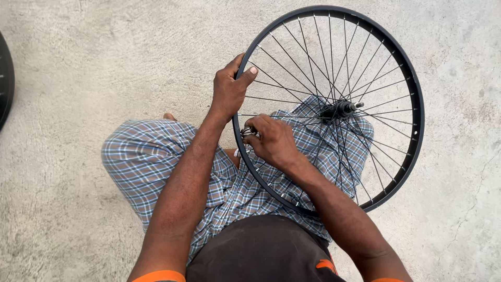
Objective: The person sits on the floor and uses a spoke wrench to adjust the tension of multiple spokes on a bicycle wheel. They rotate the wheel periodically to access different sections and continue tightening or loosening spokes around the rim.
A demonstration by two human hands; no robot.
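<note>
A pale, rough concrete floor (78, 62) fills the view, and every place here is told from the bicycle wheel (412, 94) that lies over the seated person's lap. The wheel is a black rim without a tyre, laced with thin metal spokes that cross toward a dark hub (342, 109) with a short silver axle end; the hub sits a little right of the wheel's middle in the view. Under the wheel's lower-left half lie the person's blue and white checked shorts (141, 156), showing through the spokes, and below the wheel is a dark shirt with orange trim.

The left arm runs up along the wheel's left side, slightly bent. The left hand (229, 89) is clasped over the rim at its upper left, thumb laid along the outer edge and fingers curled inside.

The right arm crosses the wheel's lower edge from the bottom right. The right hand (271, 140) lies inside the rim at the left, just below the left hand, fingers pinched around a small metal tool (247, 132) pressed against the rim where the spokes end.

At the far left, well apart from the wheel, a dark curved edge (5, 78) of another round object shows.
</note>
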